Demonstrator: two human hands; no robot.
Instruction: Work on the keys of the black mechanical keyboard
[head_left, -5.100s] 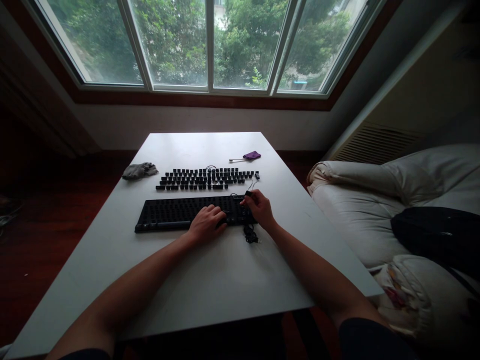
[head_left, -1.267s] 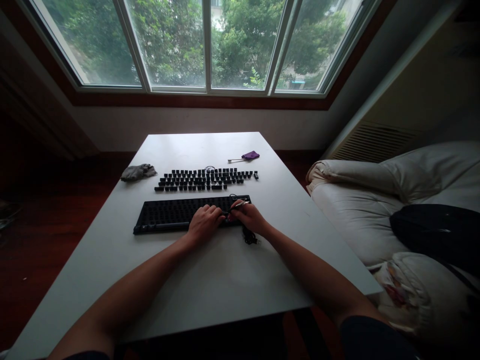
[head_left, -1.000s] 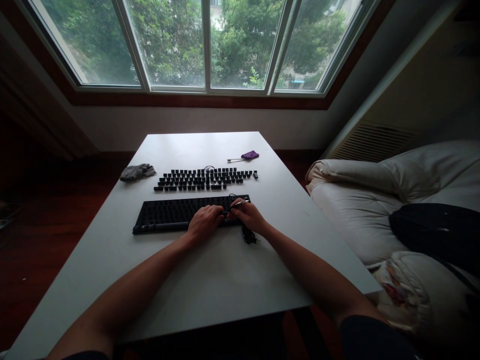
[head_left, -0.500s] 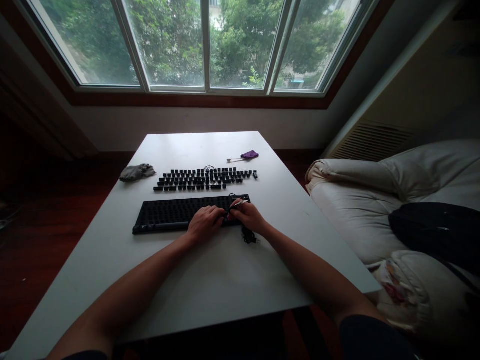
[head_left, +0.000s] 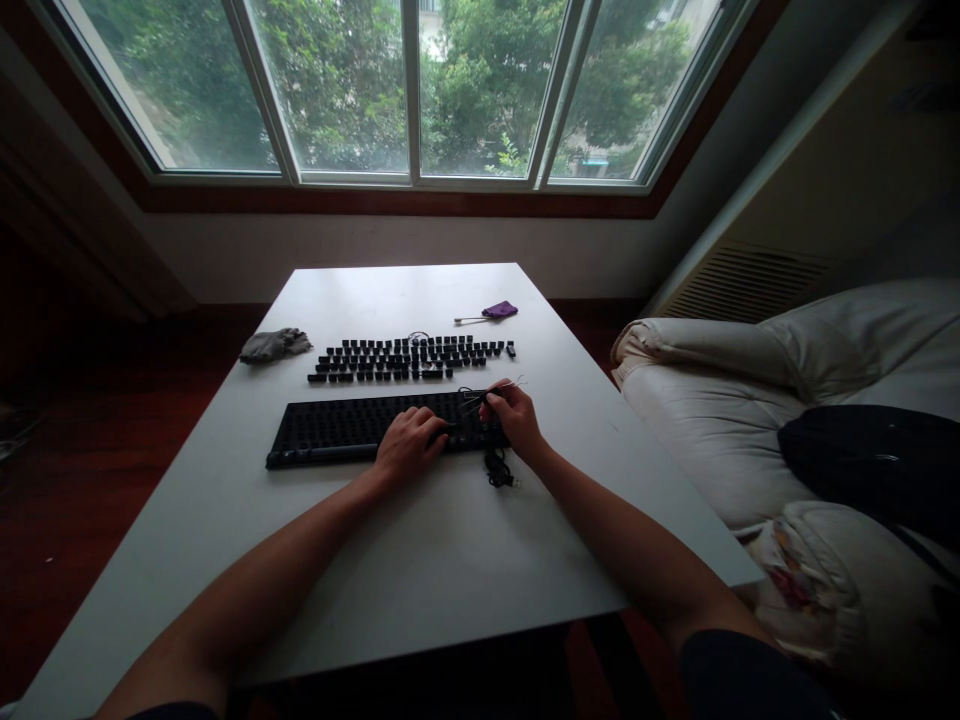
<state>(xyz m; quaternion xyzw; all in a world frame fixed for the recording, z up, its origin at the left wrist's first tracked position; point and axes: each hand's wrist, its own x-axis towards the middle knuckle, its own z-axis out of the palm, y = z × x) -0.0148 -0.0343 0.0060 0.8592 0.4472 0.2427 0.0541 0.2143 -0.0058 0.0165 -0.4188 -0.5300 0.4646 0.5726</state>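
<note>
A black keyboard [head_left: 330, 425] lies on the white table in front of me, its key area mostly bare of keycaps. My left hand [head_left: 409, 440] rests on its front edge, right of the middle, fingers curled with a small dark thing at the tips that I cannot make out. Over the keyboard's right end, my right hand [head_left: 514, 415] pinches a wire keycap puller [head_left: 480, 398], whose thin wires stick out on both sides of the fingers. Behind the keyboard, loose black keycaps [head_left: 397, 360] stand in rows.
A coiled black USB cable [head_left: 499, 470] lies by the keyboard's right front corner. A grey cloth [head_left: 274, 345] is at the table's left edge. Farther back are a purple pouch [head_left: 500, 310] and a thin white-tipped stick [head_left: 471, 320]. A pale sofa [head_left: 697, 440] stands right of the table [head_left: 420, 580].
My right hand has lifted and moved right and back, away from my left hand, with the keycap puller in it. The left hand has hardly moved.
</note>
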